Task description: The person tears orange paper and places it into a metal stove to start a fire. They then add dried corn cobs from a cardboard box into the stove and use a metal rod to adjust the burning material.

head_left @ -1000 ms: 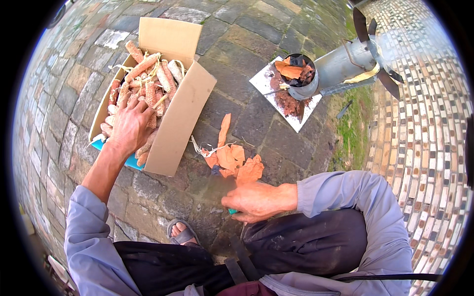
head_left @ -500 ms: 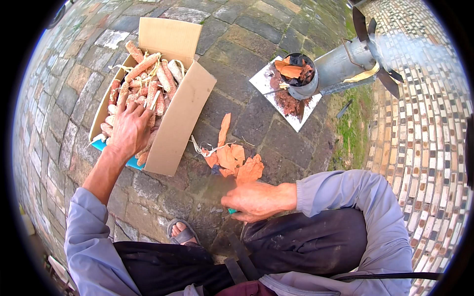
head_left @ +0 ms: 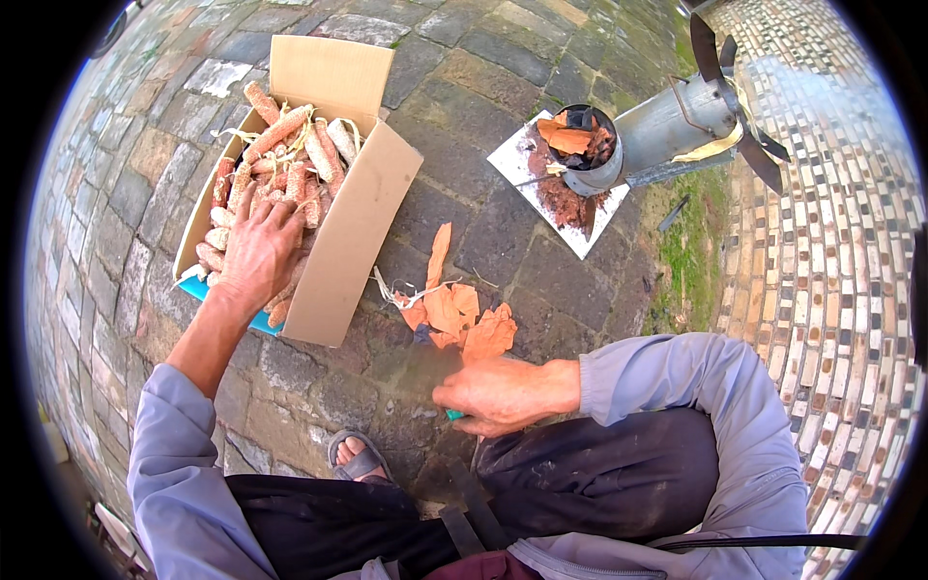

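An open cardboard box (head_left: 358, 232) on my left holds a heap of dry corncobs (head_left: 287, 132), with bits of pale husk among them. My left hand (head_left: 253, 249) reaches into it, palm down, fingers extended over the cobs and touching them. Their tips are partly hidden among the cobs. Above my right knee, my right hand (head_left: 503, 394) is closed around a small green object (head_left: 454, 414). Only its end shows, so its kind is unclear. Just beyond that hand, torn orange paper (head_left: 464, 314) lies in crumpled pieces on the paving.
A metal stove (head_left: 672, 124) with a slanted cylinder and dark blades stands at the far right, smoke drifting beyond it. Orange paper and dark bits fill its round mouth (head_left: 580, 135). A white tile (head_left: 522, 158) with reddish ash lies beneath. My sandalled foot (head_left: 360, 456) rests on the stones.
My left hand has shifted slightly within the box, and a thin piece beside its fingers no longer stands out. My right hand has stayed in place.
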`<state>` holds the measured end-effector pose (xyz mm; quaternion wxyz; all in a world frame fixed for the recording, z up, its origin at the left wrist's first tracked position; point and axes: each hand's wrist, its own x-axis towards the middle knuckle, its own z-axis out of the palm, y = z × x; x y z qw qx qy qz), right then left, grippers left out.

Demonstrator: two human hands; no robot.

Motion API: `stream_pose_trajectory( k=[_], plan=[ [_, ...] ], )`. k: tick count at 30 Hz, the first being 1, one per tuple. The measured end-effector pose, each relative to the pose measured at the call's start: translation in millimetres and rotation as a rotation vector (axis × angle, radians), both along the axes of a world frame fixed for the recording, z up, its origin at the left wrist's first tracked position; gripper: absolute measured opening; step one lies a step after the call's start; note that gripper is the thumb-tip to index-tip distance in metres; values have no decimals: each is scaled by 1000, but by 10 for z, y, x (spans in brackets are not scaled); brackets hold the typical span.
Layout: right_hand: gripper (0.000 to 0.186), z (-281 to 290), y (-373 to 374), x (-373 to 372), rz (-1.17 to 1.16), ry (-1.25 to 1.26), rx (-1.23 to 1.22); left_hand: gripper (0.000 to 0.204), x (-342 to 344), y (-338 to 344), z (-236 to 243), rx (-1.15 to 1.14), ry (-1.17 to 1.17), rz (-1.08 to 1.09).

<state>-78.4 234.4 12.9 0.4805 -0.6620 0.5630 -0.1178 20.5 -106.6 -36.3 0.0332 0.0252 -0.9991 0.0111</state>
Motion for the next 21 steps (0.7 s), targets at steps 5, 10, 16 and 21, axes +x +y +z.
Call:
stream_pose_trajectory(
  k=[5, 10, 16, 21],
  plan=[
    [30, -4, 8, -13, -5, -15, -12, 38, 7, 15, 39, 67, 48, 8],
    [30, 1, 2, -9, -6, -10, -11, 36, 10, 14, 47, 83, 70, 2],
    [31, -1, 3, -8, -6, -1, -4, 43, 14, -9, 46, 99, 115, 11],
    [30, 3, -6, -4, -1, 0, -4, 48, 23, -19, 91, 89, 130, 38]
  ],
)
